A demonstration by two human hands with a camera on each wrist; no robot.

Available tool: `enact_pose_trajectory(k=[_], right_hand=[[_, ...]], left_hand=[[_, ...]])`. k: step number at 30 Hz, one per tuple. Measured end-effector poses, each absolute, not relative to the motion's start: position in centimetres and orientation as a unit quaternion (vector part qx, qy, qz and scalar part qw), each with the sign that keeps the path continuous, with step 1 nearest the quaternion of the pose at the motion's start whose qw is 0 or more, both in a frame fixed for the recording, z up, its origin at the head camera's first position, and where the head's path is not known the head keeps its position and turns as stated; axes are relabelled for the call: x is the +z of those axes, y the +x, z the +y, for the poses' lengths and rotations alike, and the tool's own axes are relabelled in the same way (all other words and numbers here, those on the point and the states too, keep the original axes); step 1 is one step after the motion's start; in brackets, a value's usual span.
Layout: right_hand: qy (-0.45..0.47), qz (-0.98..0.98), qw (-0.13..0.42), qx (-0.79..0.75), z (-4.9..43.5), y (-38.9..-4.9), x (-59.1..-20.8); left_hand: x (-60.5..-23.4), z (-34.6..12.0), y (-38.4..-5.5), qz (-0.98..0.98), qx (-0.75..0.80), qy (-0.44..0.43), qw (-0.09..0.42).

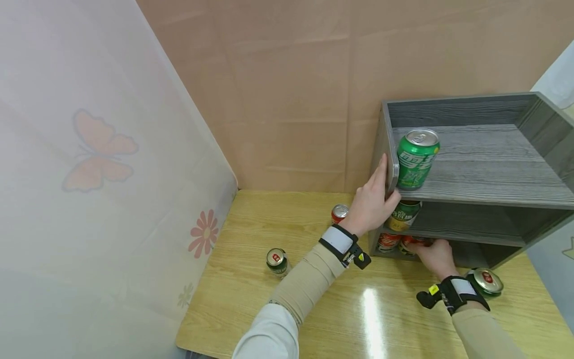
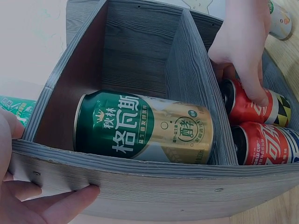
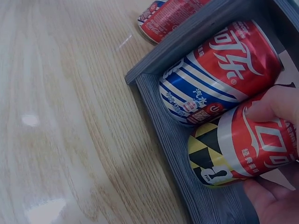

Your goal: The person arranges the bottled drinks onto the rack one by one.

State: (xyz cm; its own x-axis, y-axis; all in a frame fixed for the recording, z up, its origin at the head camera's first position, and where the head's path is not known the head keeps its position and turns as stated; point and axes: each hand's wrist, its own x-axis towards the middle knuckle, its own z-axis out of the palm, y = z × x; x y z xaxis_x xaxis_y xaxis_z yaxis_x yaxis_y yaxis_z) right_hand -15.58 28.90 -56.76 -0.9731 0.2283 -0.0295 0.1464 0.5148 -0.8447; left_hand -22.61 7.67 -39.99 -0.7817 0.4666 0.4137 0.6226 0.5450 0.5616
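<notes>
In the head view, my right hand [image 1: 435, 257] reaches into the bottom compartment of a grey wooden shelf [image 1: 466, 196]. It grips a red cola can with a yellow-and-black checked base [image 3: 252, 140], thumb on one side and fingers on the other. Beside this can stands a red cola can with blue and white stripes [image 3: 224, 70]. My left hand [image 1: 369, 204] rests against the shelf's left side panel, fingers along the outer face and thumb at the front edge. A green-and-gold drink can [image 2: 145, 128] occupies the middle compartment, and a green soda can [image 1: 417, 159] the top one.
Left of the shelf, a red can [image 1: 339, 213] is partly hidden by my left arm. Another green-and-gold can [image 1: 278, 263] stands on the wooden table [image 1: 215, 299]. One more green can [image 1: 485, 282] is by my right wrist. A brown cloth backdrop [image 1: 287, 99] hangs behind.
</notes>
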Motion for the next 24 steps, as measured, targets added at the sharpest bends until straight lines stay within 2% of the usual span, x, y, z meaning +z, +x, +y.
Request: enact_pose_trajectory(k=[18, 24], right_hand=[[-0.126, -0.864, 0.037, 0.486, 29.1, -15.8, -57.5], [-0.134, -0.88, 0.057, 0.453, 29.2, -15.8, -58.5]], left_hand=[[-40.1, 7.7, -22.6, -0.871, -0.363, -0.311, 0.109], [-40.1, 7.8, -22.6, -0.872, -0.362, -0.309, 0.11]])
